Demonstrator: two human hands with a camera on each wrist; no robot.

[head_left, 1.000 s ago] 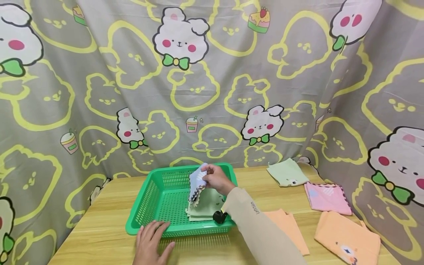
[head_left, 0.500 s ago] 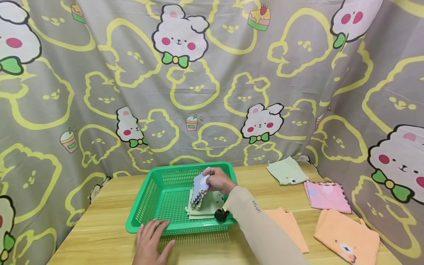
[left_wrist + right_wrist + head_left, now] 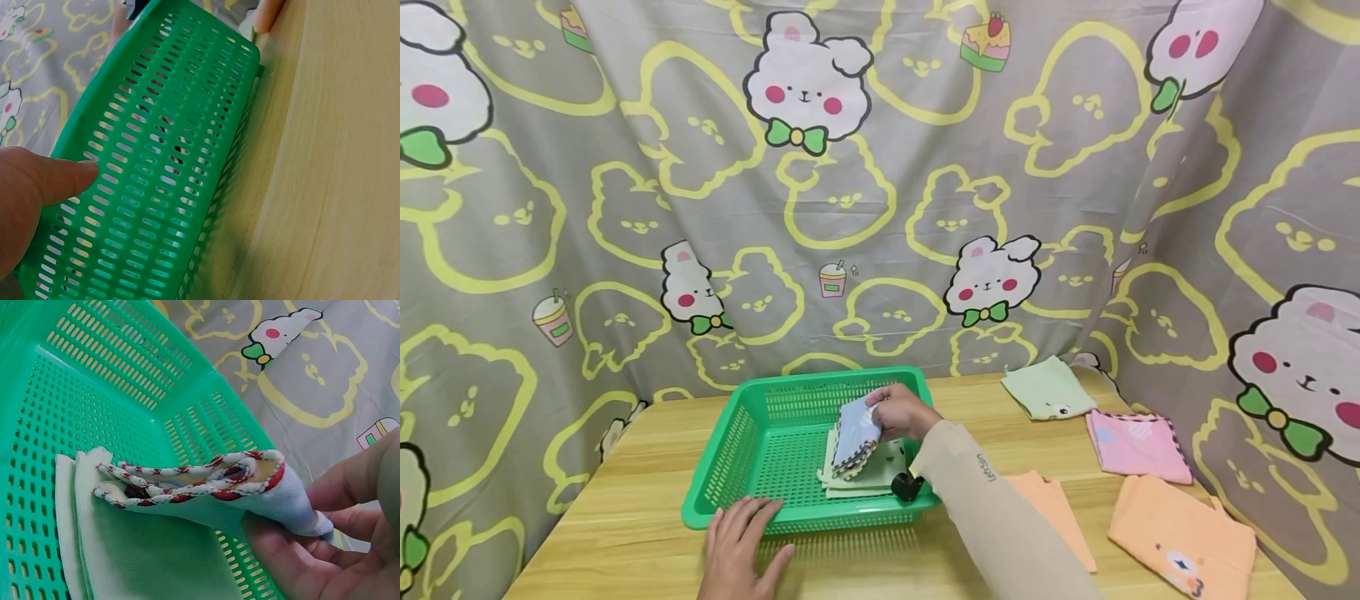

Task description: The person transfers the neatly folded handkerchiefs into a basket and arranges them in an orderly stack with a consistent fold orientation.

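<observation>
My right hand [image 3: 904, 414] pinches a folded light blue towel [image 3: 857, 433] with a dark-and-white checked edge, inside the green plastic basket [image 3: 718, 450]. In the right wrist view, thumb and fingers grip one end of the blue towel [image 3: 212, 506], and its layered, corded edge faces the camera. The towel hangs tilted over folded light green towels [image 3: 887, 482] on the right side of the basket floor. My left hand [image 3: 741, 542] rests at the basket's front left rim with its fingers extended. In the left wrist view, a digit touches the basket's slotted outer wall [image 3: 156, 131].
On the wooden table [image 3: 617, 492], right of the basket, lie a light green towel [image 3: 1048, 387], a pink towel [image 3: 1138, 446], an orange towel with an animal face [image 3: 1183, 533] and another orange towel [image 3: 1052, 508] partly behind the right sleeve. A patterned curtain [image 3: 880, 183] encloses the table.
My right hand has moved slightly down and right with the blue towel, which now lies lower and flatter over the green towels. The left hand stays in place.
</observation>
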